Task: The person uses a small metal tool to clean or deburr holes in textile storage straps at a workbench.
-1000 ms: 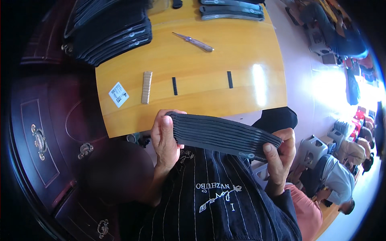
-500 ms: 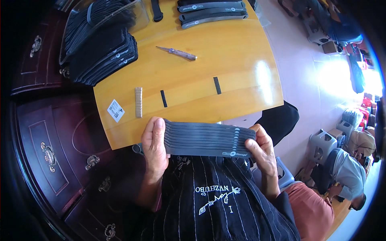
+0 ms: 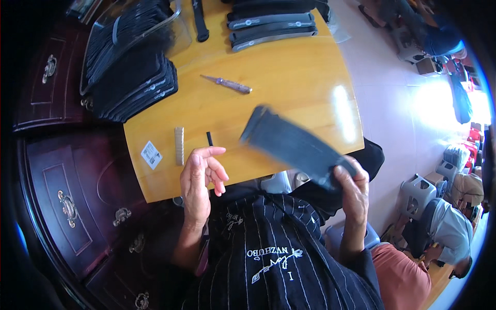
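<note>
My right hand (image 3: 354, 188) grips one end of a stack of dark grey straps (image 3: 297, 150), slightly blurred by motion. The stack slants up and left from that hand, its far end over the table. My left hand (image 3: 200, 181) is empty, its fingers apart and loosely bent, near the table's front edge. Just beyond its fingertips lies a short black strip (image 3: 210, 138), partly covered by the hand. A segmented beige strip (image 3: 179, 146) and a white label (image 3: 151, 154) lie to its left. Farther back rests a small screwdriver (image 3: 226, 83) with a clear handle.
Black straps (image 3: 134, 90) pile up at the far left by a clear plastic bin (image 3: 178, 23). Several strap bundles (image 3: 274, 36) and a single black strap (image 3: 200, 23) lie at the back of the yellow table (image 3: 206, 108). Dark wooden drawers (image 3: 67, 206) stand left; people and stools are right.
My left hand has let go of the strap stack and stays at the left with fingers spread. My right hand has swung the stack, tilting its free end up over the table and hiding one black strip.
</note>
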A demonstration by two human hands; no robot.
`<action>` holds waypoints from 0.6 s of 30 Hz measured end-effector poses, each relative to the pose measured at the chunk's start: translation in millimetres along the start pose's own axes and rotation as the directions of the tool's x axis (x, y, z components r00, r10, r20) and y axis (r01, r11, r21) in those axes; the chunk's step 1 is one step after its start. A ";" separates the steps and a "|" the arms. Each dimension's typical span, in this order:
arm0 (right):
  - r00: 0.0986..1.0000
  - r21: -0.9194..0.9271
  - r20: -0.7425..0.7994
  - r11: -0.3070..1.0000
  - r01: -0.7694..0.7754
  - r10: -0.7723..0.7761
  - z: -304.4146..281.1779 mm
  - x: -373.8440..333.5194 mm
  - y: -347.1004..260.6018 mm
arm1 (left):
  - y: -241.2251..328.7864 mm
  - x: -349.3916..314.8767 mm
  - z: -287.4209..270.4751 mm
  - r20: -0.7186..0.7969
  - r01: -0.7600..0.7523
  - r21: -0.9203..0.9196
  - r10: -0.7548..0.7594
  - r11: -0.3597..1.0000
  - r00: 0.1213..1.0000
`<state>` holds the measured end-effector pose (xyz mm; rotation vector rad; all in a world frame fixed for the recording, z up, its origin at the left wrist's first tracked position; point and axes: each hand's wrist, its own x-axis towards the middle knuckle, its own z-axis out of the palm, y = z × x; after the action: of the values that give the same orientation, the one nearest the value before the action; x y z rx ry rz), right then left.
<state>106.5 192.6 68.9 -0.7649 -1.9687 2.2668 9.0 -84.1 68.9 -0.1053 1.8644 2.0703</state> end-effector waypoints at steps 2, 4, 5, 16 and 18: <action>0.947 -0.203 -0.191 0.954 0.221 -0.260 -0.4 9.9 1.4 | 4.3 8.6 6.4 0.021 -0.063 0.126 0.061 0.990 0.998; 0.760 -0.729 -0.050 0.544 0.416 -0.648 -7.4 31.2 9.2 | 4.3 21.6 15.1 0.062 -0.099 0.155 0.090 0.983 0.994; 0.716 -0.849 0.053 0.346 0.399 -0.697 -9.7 40.0 14.0 | 6.1 29.2 23.3 0.083 -0.131 0.169 0.119 0.977 0.989; 0.842 -0.829 0.398 0.250 0.500 -0.365 -36.7 42.0 30.6 | 4.4 137.5 134.3 0.716 -0.840 0.519 0.455 0.160 0.529; 0.841 -0.838 0.378 0.243 0.488 -0.387 -38.4 44.5 36.3 | -10.2 161.0 160.9 0.793 -0.879 0.476 0.418 0.029 0.444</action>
<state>92.7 236.3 17.2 0.0125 -2.9474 0.7053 -110.1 107.1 34.2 1.7759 2.6066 0.8330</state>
